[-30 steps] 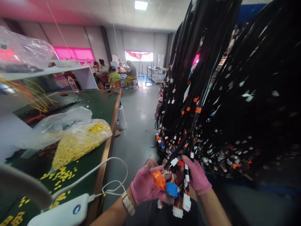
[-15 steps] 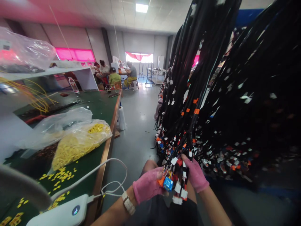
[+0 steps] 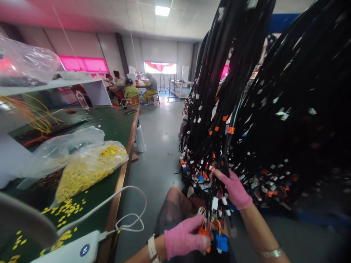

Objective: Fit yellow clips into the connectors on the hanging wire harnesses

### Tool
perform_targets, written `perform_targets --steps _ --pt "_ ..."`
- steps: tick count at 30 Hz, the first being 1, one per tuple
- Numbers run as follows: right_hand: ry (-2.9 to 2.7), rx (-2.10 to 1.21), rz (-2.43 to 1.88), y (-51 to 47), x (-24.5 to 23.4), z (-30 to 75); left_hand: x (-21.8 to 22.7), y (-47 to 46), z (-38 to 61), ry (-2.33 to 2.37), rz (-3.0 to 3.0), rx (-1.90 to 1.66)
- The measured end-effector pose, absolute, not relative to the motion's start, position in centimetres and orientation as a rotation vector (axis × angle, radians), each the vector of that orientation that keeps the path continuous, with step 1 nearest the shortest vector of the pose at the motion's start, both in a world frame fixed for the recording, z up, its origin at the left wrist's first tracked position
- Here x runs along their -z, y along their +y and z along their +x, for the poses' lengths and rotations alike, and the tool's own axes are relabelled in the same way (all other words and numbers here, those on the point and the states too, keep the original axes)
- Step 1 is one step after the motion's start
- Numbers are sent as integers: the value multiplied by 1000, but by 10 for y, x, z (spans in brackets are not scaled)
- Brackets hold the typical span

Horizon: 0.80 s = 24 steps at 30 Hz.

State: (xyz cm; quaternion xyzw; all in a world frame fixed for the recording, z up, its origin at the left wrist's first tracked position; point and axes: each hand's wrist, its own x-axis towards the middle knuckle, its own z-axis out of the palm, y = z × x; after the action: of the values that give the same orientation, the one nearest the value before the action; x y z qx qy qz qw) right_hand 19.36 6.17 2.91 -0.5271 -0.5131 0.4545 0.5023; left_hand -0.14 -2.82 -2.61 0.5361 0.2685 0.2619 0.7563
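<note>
My left hand (image 3: 183, 237), in a pink fingerless glove, is closed on an orange connector (image 3: 204, 233) at the lower end of a wire harness. Beside it dangles a blue connector (image 3: 222, 242) on thin yellow and white wires. Higher up, my right hand (image 3: 236, 190), gloved the same way, has its fingers around the black branches of that harness; the palm side is hidden. A white tag (image 3: 215, 203) shows on the wires between my hands. Above, the black cable carries an orange label (image 3: 230, 130).
Many black harnesses (image 3: 290, 95) hang at the right. On the left, a green workbench (image 3: 120, 124) bears a bag of small yellow pieces (image 3: 82, 175), scattered pieces and a white power bank (image 3: 74, 248) with a cable. People (image 3: 131, 89) sit farther back beyond the aisle.
My left hand has moved down and a little right, now on the orange connector. My right hand has shifted up and right along the harness. The wires between them look more stretched out.
</note>
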Motion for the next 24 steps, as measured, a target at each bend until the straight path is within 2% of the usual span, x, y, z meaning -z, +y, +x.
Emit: perform_targets --steps 5,11,16,20,24 --pt "-1170 -980 -1322 68 -6 187 31 -15 -5 766 1137 -712" --pt "-1430 -962 -1409 80 27 196 59 -1 -12 1167 1161 -915" --pt "-1479 -1003 -1429 112 44 229 69 0 -18 1406 1136 -774" --pt "-1392 -812 -1538 155 27 252 82 -4 -19 1369 1262 -681" --pt "-1269 -536 -1605 204 -19 257 100 -8 -22 1326 1376 -569"
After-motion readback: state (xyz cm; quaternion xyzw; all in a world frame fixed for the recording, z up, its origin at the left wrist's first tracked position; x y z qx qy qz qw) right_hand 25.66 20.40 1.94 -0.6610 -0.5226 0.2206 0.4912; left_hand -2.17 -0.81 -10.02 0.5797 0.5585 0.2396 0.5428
